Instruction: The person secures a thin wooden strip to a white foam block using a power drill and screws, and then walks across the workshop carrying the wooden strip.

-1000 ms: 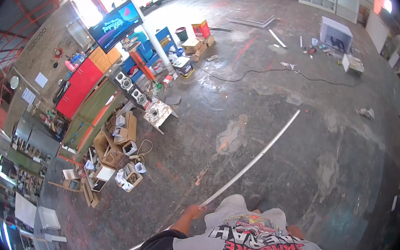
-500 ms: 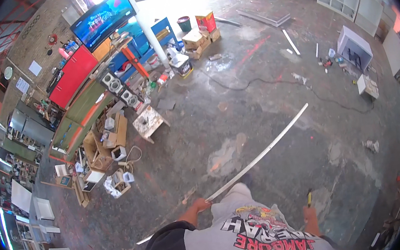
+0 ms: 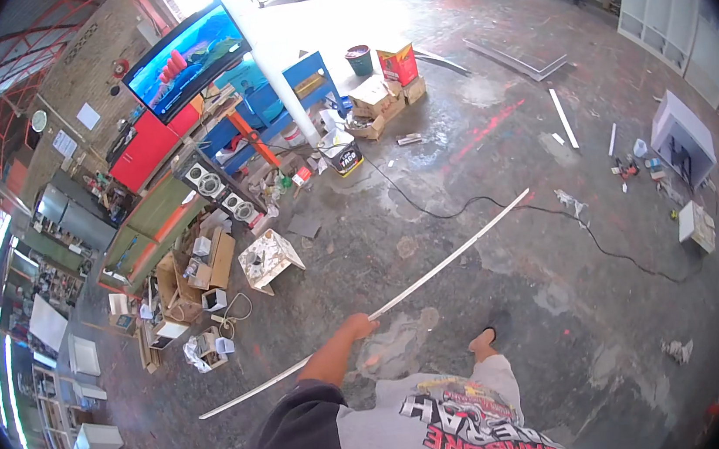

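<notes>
White long strip [image 3: 402,294] running diagonally over concrete floor [image 3: 501,236], left hand [image 3: 359,324] fingers closed around its middle

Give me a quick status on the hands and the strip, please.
Left hand gripping long white strip near mid-length, carried level. Right hand out of view. Black cable on floor ahead.

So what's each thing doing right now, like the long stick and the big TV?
Long thin white strip: off the floor, held near its middle.
Left hand: closed around the strip.
Right hand: out of view.
Large flat screen: on, showing a colourful picture.
Black cable: lying loose across the concrete floor.
</notes>
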A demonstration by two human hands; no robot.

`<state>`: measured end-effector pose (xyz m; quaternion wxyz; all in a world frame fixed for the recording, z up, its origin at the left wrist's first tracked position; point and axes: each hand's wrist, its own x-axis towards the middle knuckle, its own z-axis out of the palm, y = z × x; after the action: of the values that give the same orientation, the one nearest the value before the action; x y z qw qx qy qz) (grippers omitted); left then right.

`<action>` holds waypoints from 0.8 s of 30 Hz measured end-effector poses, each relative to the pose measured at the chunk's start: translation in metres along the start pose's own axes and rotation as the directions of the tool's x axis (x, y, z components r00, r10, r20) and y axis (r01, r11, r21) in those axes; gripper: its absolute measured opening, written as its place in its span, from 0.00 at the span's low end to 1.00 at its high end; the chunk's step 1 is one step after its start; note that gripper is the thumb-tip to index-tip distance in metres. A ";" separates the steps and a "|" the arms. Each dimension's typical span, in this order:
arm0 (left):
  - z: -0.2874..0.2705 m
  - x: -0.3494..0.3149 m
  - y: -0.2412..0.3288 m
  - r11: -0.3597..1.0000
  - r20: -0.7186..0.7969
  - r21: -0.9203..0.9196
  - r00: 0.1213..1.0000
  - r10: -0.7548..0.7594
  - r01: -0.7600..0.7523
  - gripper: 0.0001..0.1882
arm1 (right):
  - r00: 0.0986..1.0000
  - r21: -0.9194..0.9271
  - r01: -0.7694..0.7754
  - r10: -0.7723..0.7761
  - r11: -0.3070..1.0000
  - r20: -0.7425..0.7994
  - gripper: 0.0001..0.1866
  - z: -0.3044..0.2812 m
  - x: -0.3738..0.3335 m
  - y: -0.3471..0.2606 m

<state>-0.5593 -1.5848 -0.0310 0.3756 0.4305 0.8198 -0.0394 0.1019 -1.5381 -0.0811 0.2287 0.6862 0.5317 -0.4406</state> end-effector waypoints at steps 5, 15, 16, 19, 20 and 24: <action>0.040 0.019 -0.008 0.991 0.196 0.018 0.971 -0.135 0.134 0.36 | 0.999 -0.074 0.023 -0.019 0.997 0.047 0.25 -0.113 0.067 -0.039; -0.007 0.104 0.134 0.885 0.392 -0.154 0.849 -0.354 0.440 0.34 | 0.946 0.248 0.088 -0.002 0.965 -0.325 0.28 -0.448 0.252 -0.124; -0.017 0.136 0.164 0.898 0.432 -0.150 0.844 -0.317 0.414 0.33 | 0.919 0.208 0.025 0.060 0.978 -0.391 0.29 -0.481 0.283 -0.107; -0.042 0.205 0.163 0.954 0.421 -0.158 0.891 -0.170 0.256 0.31 | 0.835 0.121 0.146 -0.057 0.982 -0.547 0.27 -0.533 0.303 -0.187; -0.055 0.240 0.175 0.946 0.424 -0.201 0.893 -0.152 0.256 0.30 | 0.817 0.177 0.121 0.003 0.977 -0.577 0.27 -0.539 0.305 -0.207; -0.125 0.361 0.292 0.897 0.428 -0.236 0.869 -0.250 0.374 0.29 | 0.843 0.265 -0.028 0.165 0.964 -0.512 0.25 -0.557 0.309 -0.210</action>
<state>-0.5426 -1.1091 -0.1003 0.5813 0.2096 0.7843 -0.0550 0.1220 -0.8696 -0.0283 0.0081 0.8299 0.4795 -0.2851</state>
